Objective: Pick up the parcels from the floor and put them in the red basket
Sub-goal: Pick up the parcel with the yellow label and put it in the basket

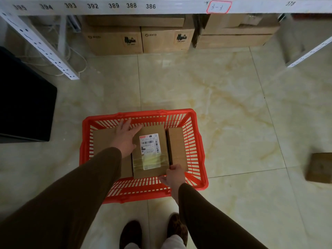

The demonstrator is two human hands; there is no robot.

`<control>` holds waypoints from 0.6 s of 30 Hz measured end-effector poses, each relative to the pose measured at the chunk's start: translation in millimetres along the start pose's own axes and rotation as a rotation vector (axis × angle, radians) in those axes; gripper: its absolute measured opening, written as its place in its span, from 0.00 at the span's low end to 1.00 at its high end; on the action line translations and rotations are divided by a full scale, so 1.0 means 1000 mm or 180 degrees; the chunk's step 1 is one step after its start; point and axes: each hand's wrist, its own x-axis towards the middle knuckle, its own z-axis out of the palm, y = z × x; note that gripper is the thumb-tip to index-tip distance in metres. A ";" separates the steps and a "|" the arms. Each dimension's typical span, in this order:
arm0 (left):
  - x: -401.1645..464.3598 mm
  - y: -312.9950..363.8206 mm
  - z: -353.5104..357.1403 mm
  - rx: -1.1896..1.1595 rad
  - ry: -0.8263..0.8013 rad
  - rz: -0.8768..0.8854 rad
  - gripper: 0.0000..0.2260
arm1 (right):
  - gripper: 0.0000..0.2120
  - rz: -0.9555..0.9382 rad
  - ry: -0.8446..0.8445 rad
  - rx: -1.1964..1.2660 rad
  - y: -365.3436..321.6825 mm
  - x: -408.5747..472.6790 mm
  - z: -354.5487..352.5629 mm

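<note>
Head view, looking down at a red basket (195,151) standing on the tiled floor (224,97) before white shelving (111,5) with numbered positions. A labelled parcel (150,153) sits over the middle of the basket, held at opposite corners: the left hand (125,136) lies spread over its far left corner, fingers (125,123) open and flat, while the right hand (175,174) grips the near right corner, fingers curled on the edge. A plain carton (177,146) lies just beside it on the right, and another carton (103,141) lies at left, partly under the left arm. Judged from this layout, the task is well advanced: two cartons are in, and the third is being seated but not yet released. One brown parcel (319,167) lies on the floor well apart at the right edge, so at least one pickup remains. Whether the held parcel rests on the basket bottom cannot be told. The floor parcel is blurred and cropped by the frame; the shipping label print is illegible.
</note>
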 end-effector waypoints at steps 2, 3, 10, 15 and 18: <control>-0.001 -0.002 0.001 -0.0147 -0.0093 -0.0141 0.41 | 0.14 0.0027 0.0018 0.0000 -0.001 -0.001 0.001; -0.002 -0.002 0.001 -0.0274 -0.0147 -0.0158 0.42 | 0.14 0.0015 0.0021 -0.0029 0.000 0.000 0.001; -0.008 0.004 -0.001 -0.0389 -0.0296 -0.0122 0.44 | 0.22 0.0046 0.0014 -0.0217 0.000 -0.002 0.000; -0.012 0.003 -0.008 -0.0451 -0.0446 -0.0109 0.46 | 0.21 -0.0062 -0.0076 -0.0221 -0.002 -0.008 -0.002; -0.024 0.007 -0.013 -0.0588 -0.0395 -0.0096 0.46 | 0.21 -0.0125 -0.0138 -0.0251 -0.007 -0.019 -0.009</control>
